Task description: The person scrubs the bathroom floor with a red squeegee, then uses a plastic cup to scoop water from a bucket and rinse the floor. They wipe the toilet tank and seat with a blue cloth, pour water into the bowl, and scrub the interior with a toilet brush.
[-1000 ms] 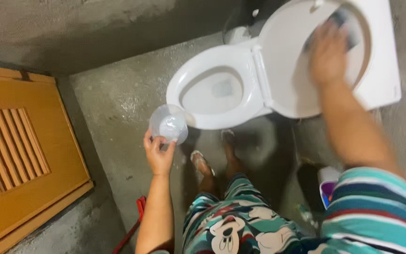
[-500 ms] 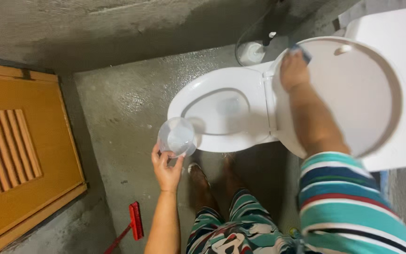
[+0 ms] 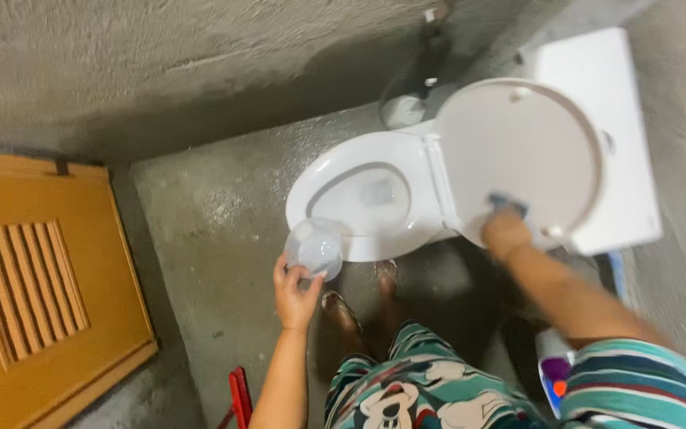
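The left hand (image 3: pixel 297 295) is gripping a clear round plastic container (image 3: pixel 314 248) from below, fingers curled around its base, holding it just beside the front rim of the white ceramic toilet bowl (image 3: pixel 335 171). The right hand (image 3: pixel 505 233) is pressing a small blue-grey scrubbing pad (image 3: pixel 508 203) against the lower edge of the raised white oval toilet lid (image 3: pixel 518 151), fingers closed over the pad. The lid is leaning against the white rectangular cistern (image 3: pixel 605 95). The person's sandalled feet (image 3: pixel 363 298) are standing on the wet grey concrete floor (image 3: pixel 208 238), close to the bowl. An orange slatted wooden door (image 3: pixel 33 294) is lying at the left, and a red brush head (image 3: pixel 239 397) is showing at the bottom edge.
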